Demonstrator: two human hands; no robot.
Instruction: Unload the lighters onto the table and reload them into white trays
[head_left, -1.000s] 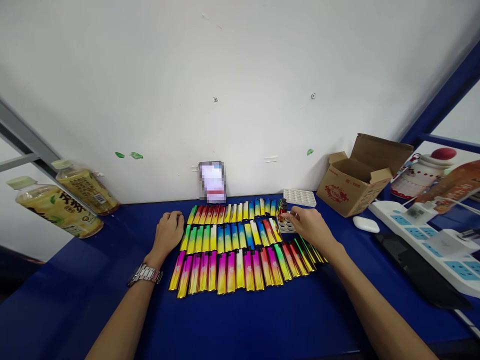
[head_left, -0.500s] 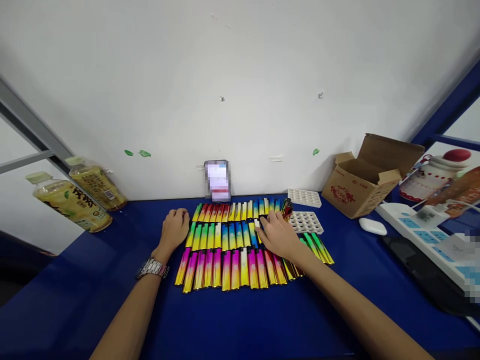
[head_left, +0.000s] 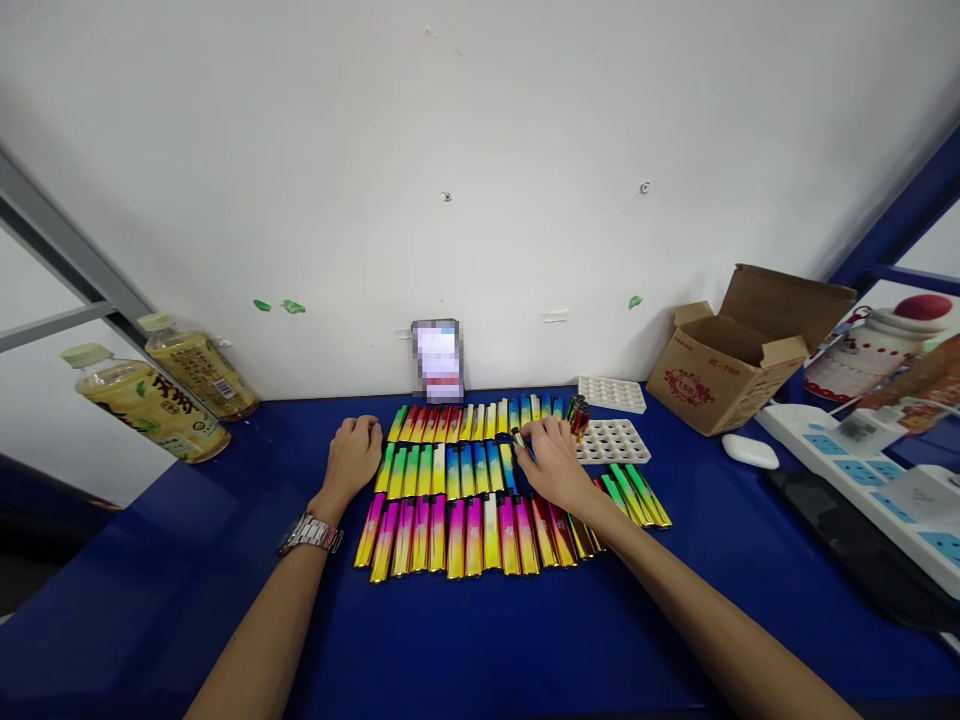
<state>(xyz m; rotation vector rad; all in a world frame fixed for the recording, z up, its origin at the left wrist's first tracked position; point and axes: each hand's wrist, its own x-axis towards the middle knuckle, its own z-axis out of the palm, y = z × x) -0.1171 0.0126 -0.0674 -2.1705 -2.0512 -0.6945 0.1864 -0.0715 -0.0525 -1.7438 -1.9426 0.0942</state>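
Three rows of shiny lighters with coloured tops and yellow ends lie on the blue table [head_left: 480, 640]. Pink-and-yellow lighters [head_left: 455, 540] make up much of the near row; green, white and blue ones fill the middle. My right hand [head_left: 559, 465] is over the right end of the middle row, thumb and fingers pinched on a white-topped lighter [head_left: 519, 441], mostly hidden by the hand. My left hand [head_left: 352, 462] rests on the table left of the rows, fingers curled in and nothing seen in them. A metal watch [head_left: 309, 534] is on the left wrist.
Behind my right hand are white plastic hole trays [head_left: 616, 440] and a bunch of upright lighters [head_left: 578, 417]. An open cardboard box [head_left: 697, 375] and a power strip [head_left: 862, 480] stand right. Drink bottles [head_left: 154, 405] stand left; a phone [head_left: 438, 362] leans on the wall.
The white-topped lighter at the right of the middle row now tilts in my right hand's fingers, raised out of its place. My left hand stays put. The view has shifted slightly.
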